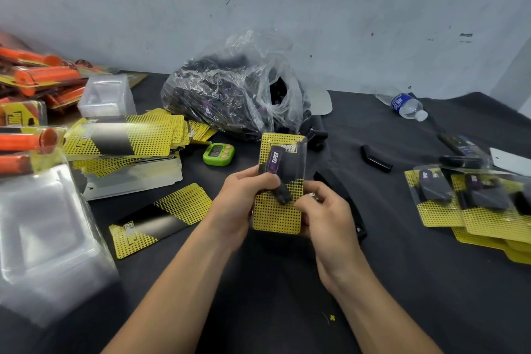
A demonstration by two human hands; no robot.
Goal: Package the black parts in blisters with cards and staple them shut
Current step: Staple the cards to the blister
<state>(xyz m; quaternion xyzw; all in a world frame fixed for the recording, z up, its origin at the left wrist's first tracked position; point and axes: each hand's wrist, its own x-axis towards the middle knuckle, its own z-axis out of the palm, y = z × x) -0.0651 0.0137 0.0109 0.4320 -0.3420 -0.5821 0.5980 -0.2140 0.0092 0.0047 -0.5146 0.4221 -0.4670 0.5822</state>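
Observation:
Both my hands hold one blister pack (280, 181) upright over the middle of the black table: a yellow dotted card with a black part labelled in purple (275, 164) inside a clear shell. My left hand (242, 198) grips its left edge, thumb across the front. My right hand (321, 210) pinches the lower right edge. A clear bag of black parts (230, 95) lies behind. Loose black parts (375, 158) rest to the right. A black stapler (349, 204) lies partly hidden under my right hand.
Stacks of yellow cards (126, 138) and one loose card (161, 218) lie left. Clear empty blisters (48, 236) pile at the near left and further back (107, 95). Finished packs (471, 204) lie right. A green timer (218, 154), a water bottle (408, 106) and orange packaged items (34, 77) are also here.

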